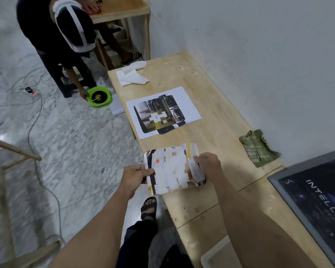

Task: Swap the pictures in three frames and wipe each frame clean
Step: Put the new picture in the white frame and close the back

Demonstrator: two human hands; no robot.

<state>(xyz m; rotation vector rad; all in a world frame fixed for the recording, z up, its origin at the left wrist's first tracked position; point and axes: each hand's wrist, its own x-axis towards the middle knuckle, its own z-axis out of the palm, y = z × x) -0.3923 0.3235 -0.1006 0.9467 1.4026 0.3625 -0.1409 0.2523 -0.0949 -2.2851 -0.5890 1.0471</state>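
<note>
Both hands are gripping one picture [172, 169] over the desk [217, 128] edge, left hand [134, 176] and right hand [209, 166] pinching opposite short sides; the frame [315, 207] is lying rightward, nearer the right hand.

Taped picture [172, 168] held above table edge; second picture [162, 112] flat

A plywood bench [211, 105] is set against a scuffed white wall [259, 45] at right; grey marble floor [52, 144] — crossed by cables [32, 120] — fills the left.
</note>
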